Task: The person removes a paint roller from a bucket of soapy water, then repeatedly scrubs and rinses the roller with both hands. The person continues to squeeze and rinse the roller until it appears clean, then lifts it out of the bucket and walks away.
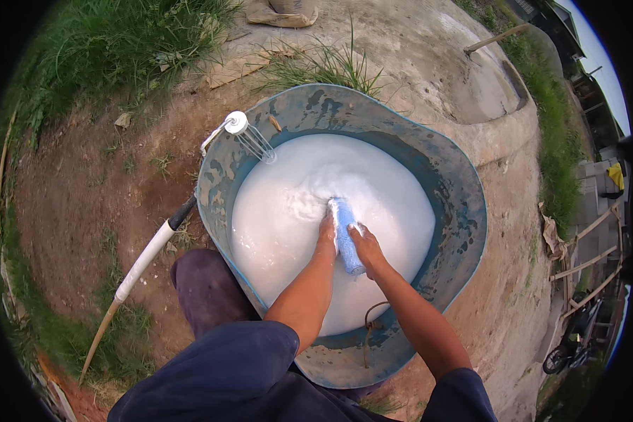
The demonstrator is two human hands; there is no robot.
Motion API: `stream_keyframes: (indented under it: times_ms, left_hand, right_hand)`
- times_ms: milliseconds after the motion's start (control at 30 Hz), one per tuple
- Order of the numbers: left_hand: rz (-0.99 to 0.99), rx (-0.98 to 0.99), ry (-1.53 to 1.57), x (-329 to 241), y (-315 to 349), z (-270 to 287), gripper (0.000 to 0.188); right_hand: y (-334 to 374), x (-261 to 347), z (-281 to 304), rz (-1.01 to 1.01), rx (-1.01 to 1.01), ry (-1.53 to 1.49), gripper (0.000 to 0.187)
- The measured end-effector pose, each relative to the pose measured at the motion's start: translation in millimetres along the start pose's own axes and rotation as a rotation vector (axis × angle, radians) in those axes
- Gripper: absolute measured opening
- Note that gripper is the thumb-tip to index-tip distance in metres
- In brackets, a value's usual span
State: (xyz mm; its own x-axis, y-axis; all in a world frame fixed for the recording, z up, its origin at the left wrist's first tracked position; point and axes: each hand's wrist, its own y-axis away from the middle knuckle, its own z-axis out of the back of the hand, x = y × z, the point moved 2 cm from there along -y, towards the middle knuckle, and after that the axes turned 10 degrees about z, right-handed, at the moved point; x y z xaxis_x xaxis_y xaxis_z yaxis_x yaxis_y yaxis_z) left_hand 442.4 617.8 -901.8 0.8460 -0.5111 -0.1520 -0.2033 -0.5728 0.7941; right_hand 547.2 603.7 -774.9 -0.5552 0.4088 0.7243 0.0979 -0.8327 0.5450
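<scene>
One blue cylinder point(346, 240), slanted, mid-tub, its far end at the white foamy liquid point(281, 190). Two grips, clamped on it: left hand point(328, 229) at its left side, right hand point(365, 245) at its right. One blue-grey tub point(465, 211); one white-capped wire fitting point(239, 124), upper-left rim.

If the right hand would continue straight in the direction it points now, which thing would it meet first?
Probably the blue cylinder: the right hand points forward and left, and seems to be touching it now.
</scene>
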Motion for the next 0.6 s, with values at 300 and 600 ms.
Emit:
stream_keyframes:
  times_ms: [300,600]
  left_hand:
    - [0.158,-0.193,-0.526,3.3,-79.6,36.8,0.04]
    - [0.084,0.153,0.165,1.9,-3.6,-18.6,0.056]
  right_hand:
    - [-19.7,-22.8,-27.6,0.232,-0.087,0.139,0.059]
    - [17.7,16.2,13.5,0.128,0.023,0.132,0.059]
